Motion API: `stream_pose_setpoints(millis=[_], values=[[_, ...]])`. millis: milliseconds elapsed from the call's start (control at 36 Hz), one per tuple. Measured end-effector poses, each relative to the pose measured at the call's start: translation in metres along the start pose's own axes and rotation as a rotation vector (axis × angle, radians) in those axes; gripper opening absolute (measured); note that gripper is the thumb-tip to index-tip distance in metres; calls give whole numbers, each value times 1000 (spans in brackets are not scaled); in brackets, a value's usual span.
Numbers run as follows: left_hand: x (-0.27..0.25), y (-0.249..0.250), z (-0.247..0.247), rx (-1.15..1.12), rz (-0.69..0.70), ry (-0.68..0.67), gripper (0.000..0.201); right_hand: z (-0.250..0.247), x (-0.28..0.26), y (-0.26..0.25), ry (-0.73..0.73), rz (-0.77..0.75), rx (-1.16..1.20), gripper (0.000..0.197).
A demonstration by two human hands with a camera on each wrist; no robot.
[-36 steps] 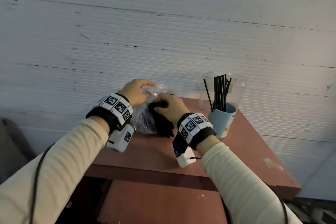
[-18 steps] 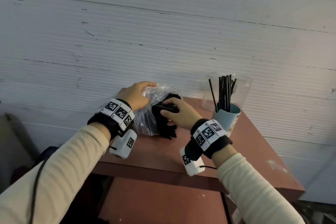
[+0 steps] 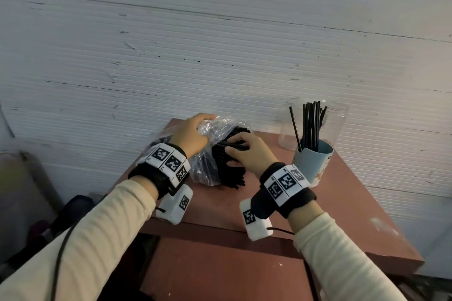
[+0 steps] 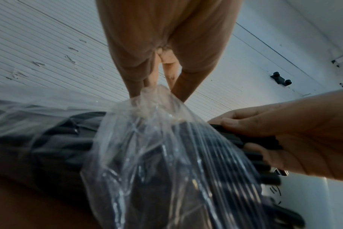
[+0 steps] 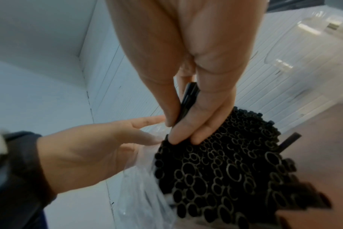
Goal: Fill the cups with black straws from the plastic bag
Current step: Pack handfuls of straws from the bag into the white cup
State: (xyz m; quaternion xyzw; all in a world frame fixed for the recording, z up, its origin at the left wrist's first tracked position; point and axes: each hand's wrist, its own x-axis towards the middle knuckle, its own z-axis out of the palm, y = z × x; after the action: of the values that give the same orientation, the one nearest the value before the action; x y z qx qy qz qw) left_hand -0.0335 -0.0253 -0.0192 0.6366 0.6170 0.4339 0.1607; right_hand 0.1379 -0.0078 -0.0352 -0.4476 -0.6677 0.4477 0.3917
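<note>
Right hand (image 3: 249,151) pinches a small bunch of thin black plastic straws (image 5: 188,100) between thumb and fingers at the open mouth of the crinkled clear plastic bag (image 3: 208,154), which lies on the reddish-brown table (image 3: 342,203). Left hand (image 3: 190,134) grips the gathered top of the bag film, holding it down. The bundled black straws (image 3: 230,168) lie on their side, long axis roughly toward the person, open ends facing the right wrist. The light-blue cup (image 3: 313,164), already holding upright black straws, stands to the right of the right hand, near but apart; a clear plastic cup (image 3: 337,120) behind it against the white ribbed wall (image 3: 220,56) looks empty. Right hand is the nearer one to both cups, so the pinched straws likely need tipping upright, then moving rightward.
</note>
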Motion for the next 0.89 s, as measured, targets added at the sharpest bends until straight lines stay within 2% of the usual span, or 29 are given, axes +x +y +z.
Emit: stream_pose_setpoints(millis=[250, 389, 500, 750, 889], values=[[6, -18, 5, -44, 19, 20, 53, -19, -7, 11, 67, -50, 72, 16], [7, -14, 5, -9, 20, 3, 53, -14, -5, 16, 74, -38, 53, 27], [7, -10, 4, 22, 13, -12, 54, -9, 0, 15, 113, -29, 81, 20], [5, -3, -1, 56, 33, -34, 52, -36, -3, 10, 101, -109, -21, 18], [0, 12, 5, 135, 97, 42, 52, -51, -3, 4, 85, -125, -107, 18]])
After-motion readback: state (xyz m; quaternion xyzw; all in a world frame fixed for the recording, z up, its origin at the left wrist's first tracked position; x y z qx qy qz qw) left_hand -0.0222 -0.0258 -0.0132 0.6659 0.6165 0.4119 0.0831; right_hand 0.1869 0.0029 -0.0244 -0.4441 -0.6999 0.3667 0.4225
